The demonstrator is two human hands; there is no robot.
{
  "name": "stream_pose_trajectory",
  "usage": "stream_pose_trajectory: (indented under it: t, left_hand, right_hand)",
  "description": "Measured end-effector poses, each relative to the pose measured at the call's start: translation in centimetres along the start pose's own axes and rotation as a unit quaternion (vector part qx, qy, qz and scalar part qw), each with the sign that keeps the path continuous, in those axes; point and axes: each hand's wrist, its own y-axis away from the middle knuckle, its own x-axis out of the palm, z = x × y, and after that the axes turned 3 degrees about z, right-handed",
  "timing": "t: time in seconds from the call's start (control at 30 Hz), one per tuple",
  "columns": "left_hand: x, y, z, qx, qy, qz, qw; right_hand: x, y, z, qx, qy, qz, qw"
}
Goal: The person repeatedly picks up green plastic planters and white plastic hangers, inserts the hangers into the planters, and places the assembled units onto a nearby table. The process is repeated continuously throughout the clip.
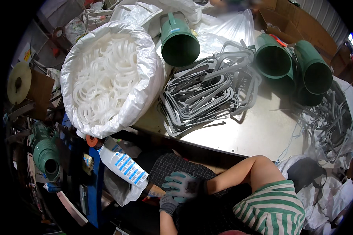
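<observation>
Both my hands wear grey knit gloves with pale coated fingers, low in the middle of the view over a dark checked cloth. My right hand [183,184] lies across my left hand [168,204], its fingers apart and pointing left. The left hand's fingers are hidden beneath it. Just left of them a small tan piece [156,191] shows, and I cannot make out whether either hand touches it. Beyond that, a white sheet of blue-and-white labels [129,168] slopes down towards my hands from an orange-red ring [91,141].
A white woven sack [153,84] full of translucent curved pieces [104,78] stands at the left. On the pale table [262,129] lie a heap of grey bent frames [200,94] and several green cylindrical containers [180,49]. A bag of grey strips [329,121] is at the right.
</observation>
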Motion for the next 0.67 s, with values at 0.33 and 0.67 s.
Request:
stream_pose_trajectory:
  t: [0.33, 0.67]
  left_hand:
    - [-0.1, 1.1, -0.1, 0.02, 0.018, -0.028, 0.999]
    - [-5.2, 2.9, -3.8, -0.011, 0.073, 0.036, 0.997]
  right_hand:
    - [-1.3, -0.6, 1.0, -0.006, -0.012, -0.03, 0.999]
    - [0.1, -0.4, 0.7, 0.0, -0.033, -0.001, 0.999]
